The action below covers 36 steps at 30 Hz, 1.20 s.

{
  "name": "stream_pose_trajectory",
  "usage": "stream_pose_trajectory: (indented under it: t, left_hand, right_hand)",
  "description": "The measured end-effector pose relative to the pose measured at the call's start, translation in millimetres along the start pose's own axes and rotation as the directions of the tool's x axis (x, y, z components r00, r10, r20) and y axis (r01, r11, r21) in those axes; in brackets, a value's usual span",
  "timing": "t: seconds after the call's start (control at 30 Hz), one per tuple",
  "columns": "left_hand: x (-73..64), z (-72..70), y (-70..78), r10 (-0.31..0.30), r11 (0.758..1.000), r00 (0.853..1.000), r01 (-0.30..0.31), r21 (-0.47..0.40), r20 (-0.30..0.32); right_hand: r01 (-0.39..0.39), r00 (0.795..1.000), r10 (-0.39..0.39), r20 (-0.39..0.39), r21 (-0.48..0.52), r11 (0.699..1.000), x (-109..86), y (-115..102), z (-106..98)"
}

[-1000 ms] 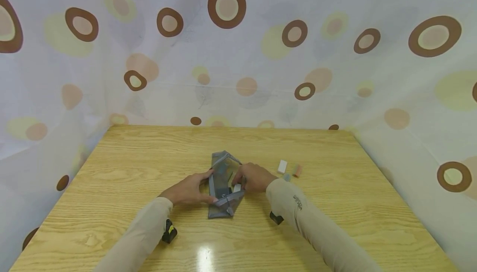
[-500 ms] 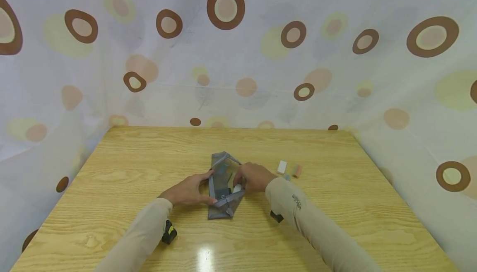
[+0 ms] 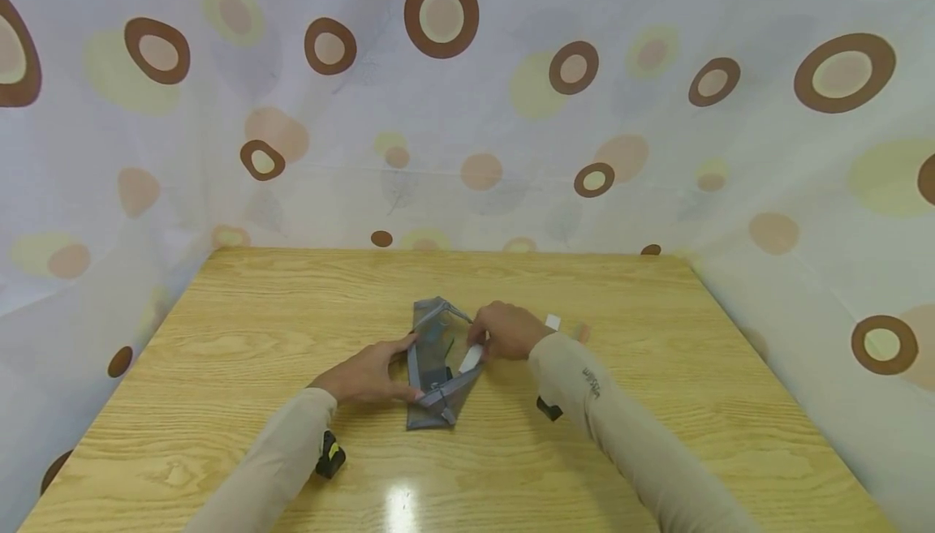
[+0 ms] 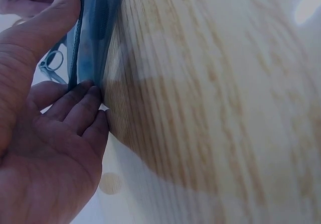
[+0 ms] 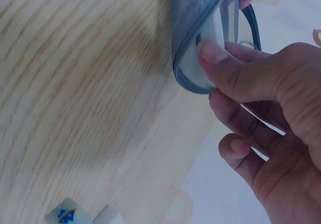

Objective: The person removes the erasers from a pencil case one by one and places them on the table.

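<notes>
Farther right and away than half a second earlier, the right hand (image 3: 509,329) pinched a white block (image 3: 471,359) at the mouth of the mesh pouch (image 3: 431,419). This lay between both hands on the table (image 3: 277,306); the left hand (image 3: 368,372) gripped its side, thumb well apart from fingers.

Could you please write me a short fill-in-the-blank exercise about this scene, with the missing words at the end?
1. The left hand holds the mesh pouch, whose opening is edged by a toothed ____.
2. The fingers of the right hand pinch a ____-coloured object.
3. The table shows a ____ grain.
4. In the right wrist view, a loose block bears markings coloured ____.

Missing words: zipper; white; wood; blue.
</notes>
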<state>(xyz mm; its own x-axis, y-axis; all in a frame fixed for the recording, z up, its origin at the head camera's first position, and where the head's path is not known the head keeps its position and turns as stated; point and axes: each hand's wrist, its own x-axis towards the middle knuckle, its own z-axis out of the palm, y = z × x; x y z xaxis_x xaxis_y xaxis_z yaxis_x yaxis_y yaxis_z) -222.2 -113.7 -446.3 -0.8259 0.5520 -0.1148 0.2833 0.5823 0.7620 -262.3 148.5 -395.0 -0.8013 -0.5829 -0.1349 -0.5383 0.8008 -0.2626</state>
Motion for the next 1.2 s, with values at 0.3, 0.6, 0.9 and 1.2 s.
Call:
stream_pose_trajectory:
  t: [0.3, 0.6, 0.9, 1.2]
  left_hand:
    - [0.0, 0.0, -0.7, -0.004, 1.0, 1.0, 0.004, 0.006, 0.004]
    - [0.2, 0.1, -0.3, -0.003, 1.0, 1.0, 0.003, 0.005, 0.008]
    - [0.4, 0.4, -1.5, 0.006, 1.0, 1.0, -0.006, -0.003, 0.008]
    - [1.9, 1.0, -1.4, 0.003, 1.0, 1.0, -0.003, -0.013, 0.011]
  right_hand:
    - [-0.004, 0.996, 0.016, -0.086, 0.145, 0.989, -7.8, 20.3, -11.5]
    - [-0.084, 0.977, 0.128, -0.171, 0.247, 0.965, -15.1, 39.4, -16.8]
    - [-0.194, 0.94, 0.241, -0.242, 0.204, 0.96, -22.5, 48.4, -17.8]
    - [-0.327, 0.893, 0.363, -0.265, 0.171, 0.929, -24.8, 59.1, -6.7]
